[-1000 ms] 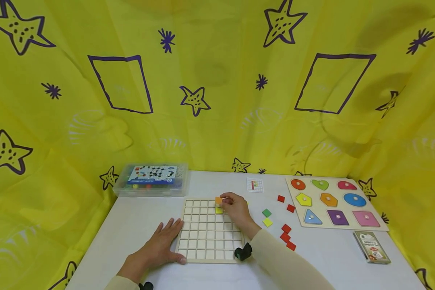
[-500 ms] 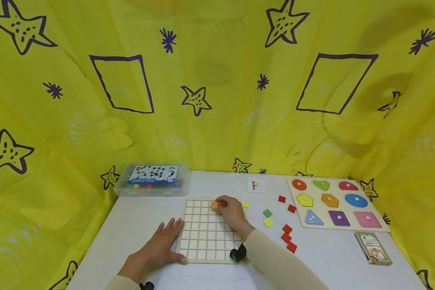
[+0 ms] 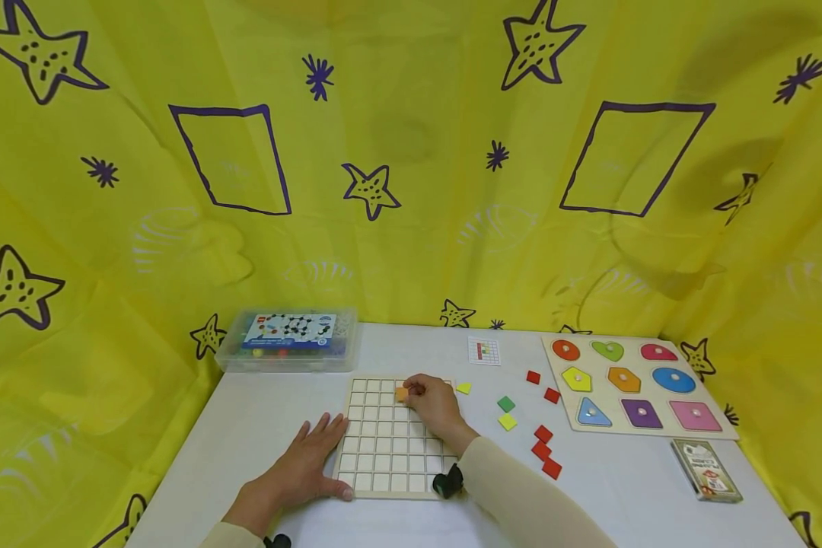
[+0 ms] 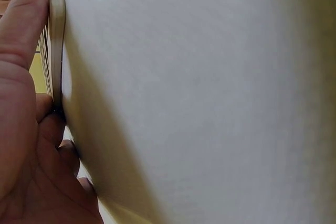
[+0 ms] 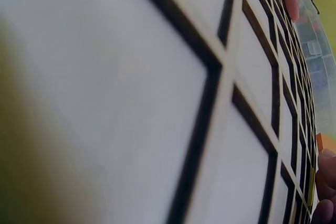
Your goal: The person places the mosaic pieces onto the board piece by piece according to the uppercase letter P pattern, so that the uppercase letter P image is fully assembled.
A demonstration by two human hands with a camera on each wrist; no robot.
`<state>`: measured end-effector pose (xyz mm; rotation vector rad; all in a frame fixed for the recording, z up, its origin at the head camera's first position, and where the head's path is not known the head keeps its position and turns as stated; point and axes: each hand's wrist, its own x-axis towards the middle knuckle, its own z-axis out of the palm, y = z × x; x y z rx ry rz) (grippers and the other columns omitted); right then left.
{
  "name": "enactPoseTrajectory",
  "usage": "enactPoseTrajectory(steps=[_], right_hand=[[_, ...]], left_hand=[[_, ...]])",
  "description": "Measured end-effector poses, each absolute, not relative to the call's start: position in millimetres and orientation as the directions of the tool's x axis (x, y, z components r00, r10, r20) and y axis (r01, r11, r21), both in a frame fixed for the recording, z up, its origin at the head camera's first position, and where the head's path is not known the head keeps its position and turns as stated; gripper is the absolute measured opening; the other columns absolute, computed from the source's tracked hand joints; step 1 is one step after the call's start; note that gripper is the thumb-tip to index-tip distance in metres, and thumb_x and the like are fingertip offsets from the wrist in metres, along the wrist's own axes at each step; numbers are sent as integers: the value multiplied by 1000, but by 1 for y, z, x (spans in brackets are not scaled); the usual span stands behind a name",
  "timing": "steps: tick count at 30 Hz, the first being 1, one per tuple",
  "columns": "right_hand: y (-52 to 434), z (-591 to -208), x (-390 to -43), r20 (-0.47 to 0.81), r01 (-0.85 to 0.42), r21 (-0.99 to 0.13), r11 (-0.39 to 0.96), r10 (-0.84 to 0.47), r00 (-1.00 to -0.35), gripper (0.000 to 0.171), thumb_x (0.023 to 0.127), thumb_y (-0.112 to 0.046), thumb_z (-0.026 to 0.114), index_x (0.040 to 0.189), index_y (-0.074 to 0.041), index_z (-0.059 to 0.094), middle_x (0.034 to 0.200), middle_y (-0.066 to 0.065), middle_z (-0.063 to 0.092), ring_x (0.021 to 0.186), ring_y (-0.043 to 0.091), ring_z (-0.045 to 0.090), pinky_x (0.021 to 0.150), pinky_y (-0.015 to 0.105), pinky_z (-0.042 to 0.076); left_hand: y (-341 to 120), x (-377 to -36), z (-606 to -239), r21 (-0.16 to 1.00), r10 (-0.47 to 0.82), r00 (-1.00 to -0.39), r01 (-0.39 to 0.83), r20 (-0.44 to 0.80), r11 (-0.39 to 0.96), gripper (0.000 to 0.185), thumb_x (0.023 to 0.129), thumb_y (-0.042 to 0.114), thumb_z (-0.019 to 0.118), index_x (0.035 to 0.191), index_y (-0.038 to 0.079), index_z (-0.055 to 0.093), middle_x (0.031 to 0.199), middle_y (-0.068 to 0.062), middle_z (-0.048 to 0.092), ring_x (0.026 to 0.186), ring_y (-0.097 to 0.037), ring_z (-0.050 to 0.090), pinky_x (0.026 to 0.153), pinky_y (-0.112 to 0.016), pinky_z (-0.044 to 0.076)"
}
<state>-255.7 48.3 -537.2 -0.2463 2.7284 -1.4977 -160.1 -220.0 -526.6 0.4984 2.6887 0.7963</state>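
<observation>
A wooden grid board [image 3: 356, 493] lies on the white table. Its edge also shows in the left wrist view, beside my left hand [image 4: 21, 129]. That hand [image 3: 308, 460] rests at the board's left side with fingers extended, the thumb near the front corner. Over the upper cells, my right hand [image 3: 438, 407] pinches an orange square tile [image 3: 402, 394] between thumb and fingers. The right wrist view shows this orange tile [image 5: 326, 142] tilted at the fingertips, with a yellow tile [image 5: 311, 187] on the board next to them. Whether the orange tile touches a cell, I cannot tell.
Right of the board lie yellow tiles [image 3: 508, 422], a green tile [image 3: 506, 404] and several red tiles [image 3: 542, 450]. A pattern card [image 3: 484, 351] lies behind. Farther right are a shape puzzle [image 3: 637, 422] and a small box [image 3: 707, 470]; a plastic case [image 3: 297, 339] stands back left.
My right hand has moved left and slightly toward me with the orange tile. A yellow tile right of the board has come into sight behind the hand. My left hand stays put.
</observation>
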Motion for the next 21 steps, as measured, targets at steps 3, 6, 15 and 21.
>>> enactPoseTrajectory(steps=[3,6,15,21], right_hand=[[48,-536,-254,50,-126,-833,539,-153,-987,18,91,-1,77,107,-8,77,90,1,69,84,15,58,78,33,52],[47,-535,-254,46,-127,-827,547,-159,-986,18,90,-1,78,107,-8,77,90,1,69,84,15,58,79,33,52],[48,-537,-253,57,-152,-800,581,-178,-982,19,88,-4,83,106,-10,78,92,-1,73,86,14,63,84,37,55],[48,-538,-254,93,-194,-776,600,-196,-976,19,87,-4,83,106,-8,78,95,2,75,92,19,67,87,40,57]], left_hand=[[-220,-160,-527,569,404,-898,243,-175,786,124,71,56,91,164,0,31,172,-20,29,162,-45,16,130,-67,6],[-220,-160,-527,571,406,-899,247,-167,783,124,70,56,91,164,0,31,172,-21,29,162,-45,16,130,-67,6],[-220,-160,-527,560,410,-898,260,-159,787,125,70,56,91,163,-2,32,171,-22,31,161,-46,18,130,-68,9],[-219,-160,-526,560,412,-897,262,-158,786,124,70,56,91,163,-3,32,170,-23,31,161,-47,18,129,-68,9]])
